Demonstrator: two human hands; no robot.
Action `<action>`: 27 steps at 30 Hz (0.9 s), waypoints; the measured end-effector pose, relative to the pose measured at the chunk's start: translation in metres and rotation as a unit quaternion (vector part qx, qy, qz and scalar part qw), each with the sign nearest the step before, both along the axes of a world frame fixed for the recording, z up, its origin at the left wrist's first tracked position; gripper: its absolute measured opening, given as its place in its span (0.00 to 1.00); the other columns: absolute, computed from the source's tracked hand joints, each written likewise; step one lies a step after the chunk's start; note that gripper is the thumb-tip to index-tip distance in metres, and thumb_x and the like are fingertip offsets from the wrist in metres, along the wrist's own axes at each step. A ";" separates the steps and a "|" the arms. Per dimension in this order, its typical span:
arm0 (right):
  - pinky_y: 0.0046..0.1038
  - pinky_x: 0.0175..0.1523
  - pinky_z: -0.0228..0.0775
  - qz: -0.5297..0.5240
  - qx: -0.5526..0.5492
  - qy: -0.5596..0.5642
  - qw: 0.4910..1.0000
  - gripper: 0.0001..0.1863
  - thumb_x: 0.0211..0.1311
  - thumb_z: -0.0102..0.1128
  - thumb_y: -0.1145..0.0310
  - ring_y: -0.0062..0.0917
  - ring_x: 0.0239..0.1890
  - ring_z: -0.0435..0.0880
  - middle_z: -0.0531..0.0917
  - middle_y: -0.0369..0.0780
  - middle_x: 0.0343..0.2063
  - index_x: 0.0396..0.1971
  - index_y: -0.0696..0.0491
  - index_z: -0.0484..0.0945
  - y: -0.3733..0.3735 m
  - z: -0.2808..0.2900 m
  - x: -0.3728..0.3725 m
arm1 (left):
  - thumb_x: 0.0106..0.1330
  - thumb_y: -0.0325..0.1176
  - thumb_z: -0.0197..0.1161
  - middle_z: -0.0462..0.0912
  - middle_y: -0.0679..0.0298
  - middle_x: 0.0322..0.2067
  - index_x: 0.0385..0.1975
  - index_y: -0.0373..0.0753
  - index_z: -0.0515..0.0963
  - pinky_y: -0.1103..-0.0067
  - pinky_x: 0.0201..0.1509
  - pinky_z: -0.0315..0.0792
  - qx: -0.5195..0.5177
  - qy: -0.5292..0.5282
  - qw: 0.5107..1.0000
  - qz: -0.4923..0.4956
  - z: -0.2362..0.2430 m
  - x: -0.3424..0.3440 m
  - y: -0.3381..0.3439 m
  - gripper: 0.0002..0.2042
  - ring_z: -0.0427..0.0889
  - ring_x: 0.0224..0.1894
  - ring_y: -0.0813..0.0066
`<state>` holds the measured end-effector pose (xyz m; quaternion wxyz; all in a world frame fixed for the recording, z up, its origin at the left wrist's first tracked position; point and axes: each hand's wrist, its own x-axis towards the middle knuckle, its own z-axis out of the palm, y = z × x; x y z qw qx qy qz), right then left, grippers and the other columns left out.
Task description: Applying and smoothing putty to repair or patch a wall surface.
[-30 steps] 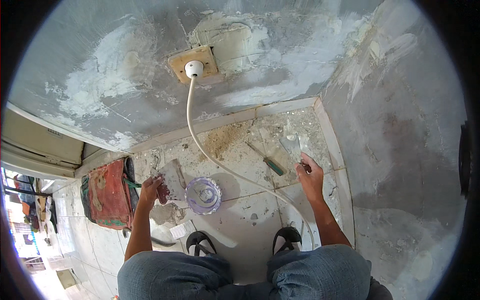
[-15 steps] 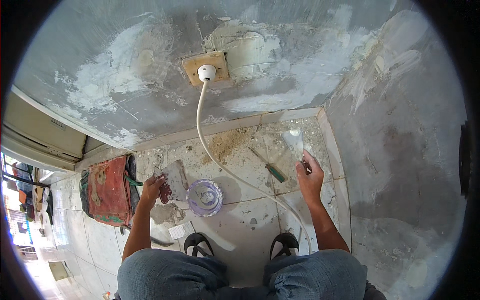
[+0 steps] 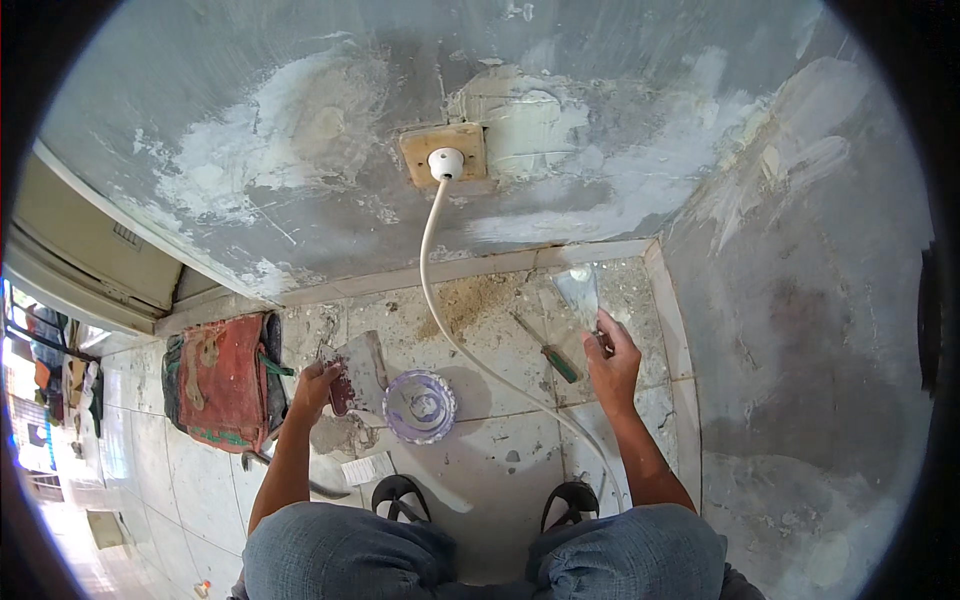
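Putty knife (image 3: 580, 292) is clasped in right hand (image 3: 612, 362), blade pointed up toward wall base, long axis away from body. Trowel (image 3: 358, 368) is clasped in left hand (image 3: 318, 382), above floor.

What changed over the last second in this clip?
The right hand lifted its putty knife off the floor and brought it up toward the base of the wall. The left hand kept its grip on the trowel by the plastic bowl. The cable, screwdriver and red tool bag stayed put.
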<state>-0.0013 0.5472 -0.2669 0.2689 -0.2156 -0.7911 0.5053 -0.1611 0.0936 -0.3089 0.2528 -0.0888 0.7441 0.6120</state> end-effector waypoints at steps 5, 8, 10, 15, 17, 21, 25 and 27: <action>0.20 0.40 0.70 -0.001 -0.035 -0.045 0.998 0.23 0.58 0.63 0.72 0.16 0.34 0.76 0.82 0.40 0.39 0.54 0.60 0.76 0.001 -0.013 0.009 | 0.67 0.36 0.58 0.78 0.60 0.23 0.35 0.32 0.74 0.75 0.27 0.76 -0.002 0.008 1.000 -0.001 -0.013 -0.006 -0.010 0.11 0.80 0.23 0.70; 0.20 0.40 0.71 -0.014 -0.018 -0.061 0.998 0.22 0.58 0.63 0.73 0.17 0.34 0.77 0.82 0.40 0.39 0.54 0.61 0.76 0.002 -0.011 0.010 | 0.67 0.36 0.58 0.78 0.60 0.23 0.34 0.32 0.74 0.75 0.27 0.76 -0.004 0.010 1.000 0.000 -0.017 -0.007 -0.013 0.11 0.80 0.22 0.70; 0.21 0.37 0.70 -0.027 -0.006 -0.022 0.999 0.21 0.56 0.62 0.76 0.18 0.32 0.76 0.81 0.40 0.33 0.52 0.60 0.77 0.004 -0.010 0.007 | 0.67 0.36 0.58 0.78 0.60 0.23 0.34 0.31 0.74 0.75 0.26 0.76 -0.012 0.016 1.000 -0.008 -0.016 -0.006 -0.009 0.11 0.80 0.22 0.70; 0.19 0.34 0.67 -0.001 0.056 0.027 0.998 0.22 0.58 0.63 0.75 0.14 0.30 0.73 0.80 0.37 0.35 0.54 0.60 0.76 0.017 0.018 -0.009 | 0.67 0.36 0.58 0.78 0.60 0.22 0.33 0.32 0.74 0.75 0.26 0.76 -0.011 0.009 1.000 -0.008 -0.004 -0.003 0.000 0.11 0.80 0.22 0.70; 0.19 0.32 0.66 0.004 0.089 0.058 0.994 0.21 0.58 0.63 0.76 0.14 0.29 0.72 0.79 0.36 0.34 0.54 0.60 0.76 0.025 0.034 -0.021 | 0.67 0.37 0.58 0.78 0.60 0.22 0.33 0.32 0.74 0.75 0.27 0.76 0.003 0.015 1.000 -0.005 -0.011 -0.003 -0.007 0.12 0.80 0.22 0.70; 0.20 0.29 0.65 0.031 0.221 0.145 0.964 0.22 0.57 0.64 0.77 0.15 0.25 0.72 0.80 0.37 0.31 0.53 0.58 0.77 0.044 0.073 -0.055 | 0.67 0.37 0.58 0.78 0.60 0.23 0.33 0.32 0.74 0.74 0.28 0.76 -0.003 -0.003 1.000 0.000 0.001 0.000 -0.003 0.12 0.80 0.23 0.70; 0.20 0.27 0.65 0.045 0.282 0.213 0.934 0.22 0.56 0.64 0.78 0.16 0.24 0.73 0.81 0.38 0.31 0.53 0.56 0.77 0.049 0.115 -0.087 | 0.67 0.36 0.58 0.78 0.60 0.23 0.33 0.32 0.74 0.74 0.28 0.77 0.020 0.005 1.000 0.009 0.004 0.000 0.001 0.11 0.80 0.23 0.70; 0.19 0.26 0.64 0.048 0.277 0.227 0.932 0.22 0.56 0.64 0.78 0.15 0.24 0.73 0.81 0.38 0.32 0.53 0.56 0.77 0.048 0.117 -0.099 | 0.68 0.35 0.57 0.79 0.60 0.23 0.33 0.32 0.75 0.76 0.27 0.75 0.013 -0.002 1.000 0.017 0.005 0.001 0.004 0.11 0.80 0.23 0.71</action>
